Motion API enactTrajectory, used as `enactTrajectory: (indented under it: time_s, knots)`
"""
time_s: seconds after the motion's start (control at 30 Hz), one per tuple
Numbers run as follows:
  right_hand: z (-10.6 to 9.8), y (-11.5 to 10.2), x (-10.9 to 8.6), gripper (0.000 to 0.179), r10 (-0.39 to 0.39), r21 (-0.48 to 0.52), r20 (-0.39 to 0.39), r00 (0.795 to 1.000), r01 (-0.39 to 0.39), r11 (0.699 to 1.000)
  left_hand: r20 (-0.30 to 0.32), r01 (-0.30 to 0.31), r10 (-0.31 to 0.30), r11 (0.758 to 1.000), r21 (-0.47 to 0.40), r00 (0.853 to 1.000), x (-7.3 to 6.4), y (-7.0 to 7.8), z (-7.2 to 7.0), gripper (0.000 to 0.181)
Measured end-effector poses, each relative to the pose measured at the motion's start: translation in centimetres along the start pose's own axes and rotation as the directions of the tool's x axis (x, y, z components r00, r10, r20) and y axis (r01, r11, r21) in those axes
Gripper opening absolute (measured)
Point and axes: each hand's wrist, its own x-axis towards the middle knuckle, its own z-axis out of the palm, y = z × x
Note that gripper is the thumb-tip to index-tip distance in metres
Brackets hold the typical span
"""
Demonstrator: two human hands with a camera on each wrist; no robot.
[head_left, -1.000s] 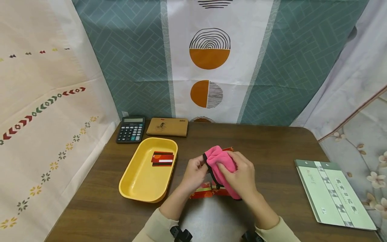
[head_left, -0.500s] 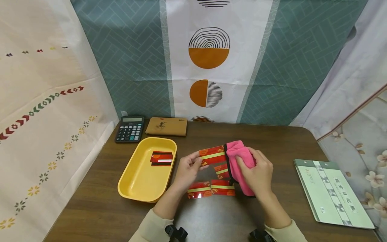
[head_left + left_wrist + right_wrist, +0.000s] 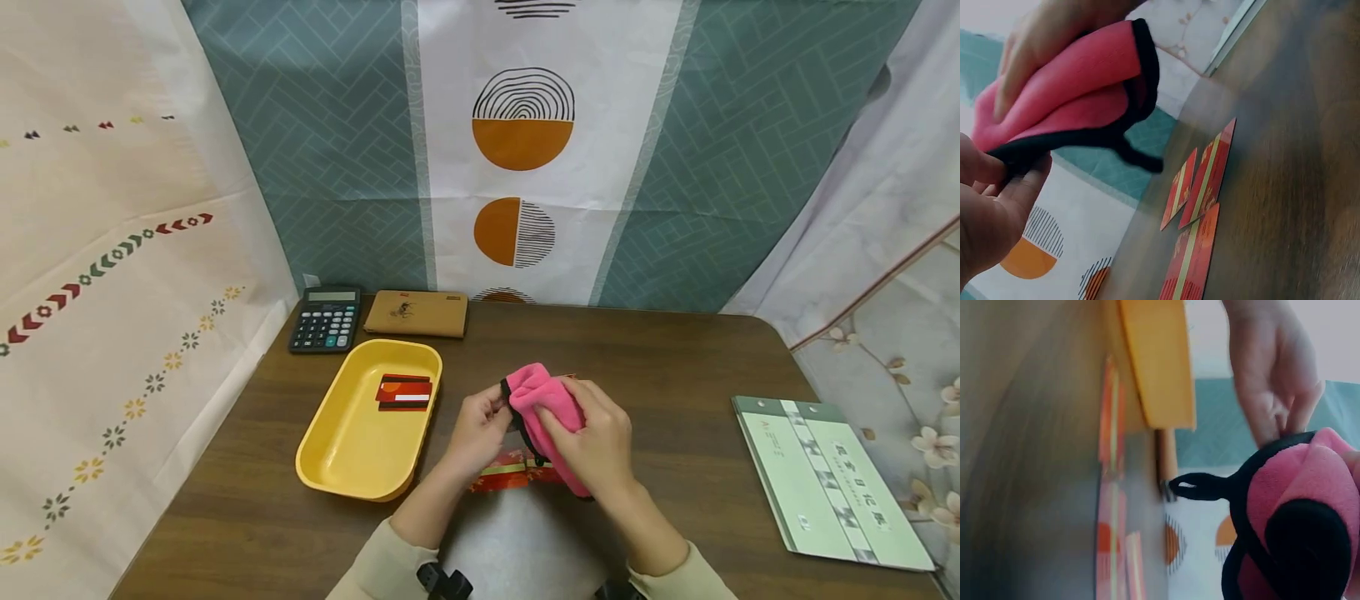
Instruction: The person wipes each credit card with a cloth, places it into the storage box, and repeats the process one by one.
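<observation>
My left hand [image 3: 477, 425] pinches a red card at the black-edged side of a folded pink cloth [image 3: 551, 400]. Only a sliver of red shows past the cloth's far edge in the head view; the cloth hides the rest. The right hand [image 3: 596, 433] grips the cloth from the right, thumb pressed into its folds. A black loop [image 3: 1200, 486] hangs off the trim in the right wrist view. Below lie red cards with a gold stripe [image 3: 1207, 178], partly covered by cloth and hands in the head view; three show in the left wrist view.
Left of the hands stands a yellow tray [image 3: 330, 467] with red and black cards [image 3: 405, 392] in it. Behind it are a calculator [image 3: 325, 321] and a brown wallet-like case [image 3: 417, 314]. A pale green notebook [image 3: 825, 483] lies at the right edge of the table [image 3: 675, 350].
Half a second ago the cloth was drawn right, baring much of the red card. Now the right hand has brought it back left over the card, close to the left fingers, as a second ago.
</observation>
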Motion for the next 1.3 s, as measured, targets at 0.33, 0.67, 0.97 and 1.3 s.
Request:
enactTrajectory:
  time_s: [0.33, 0.67, 0.97, 1.3]
  knots:
    - [-1.8, 3.5, 0.1, 0.042, 0.137, -0.079, -0.110, 0.984, -0.146, 0.986, -0.004, 0.013, -0.013, 0.997, -0.073, 1.000, -0.1, 0.9, -0.9, 0.031]
    - [-2.8, 4.5, 0.8, 0.039, 0.180, -0.029, -0.132, 0.975, -0.185, 0.982, -0.066, 0.073, -0.078, 0.994, -0.084, 0.995, 0.0, 0.3, -1.4, 0.036]
    - [-1.5, 0.0, 1.0, 0.042, 0.179, 0.280, 0.035, 0.983, -0.181, 0.943, -0.067, 0.087, -0.093, 0.992, -0.089, 0.993, 0.3, -0.2, -0.7, 0.031]
    - [-0.5, -0.1, 0.1, 0.041, 0.034, -0.036, -0.054, 0.998, -0.036, 0.999, -0.026, 0.045, -0.047, 0.997, -0.060, 0.999, 0.3, 0.8, -0.9, 0.030]
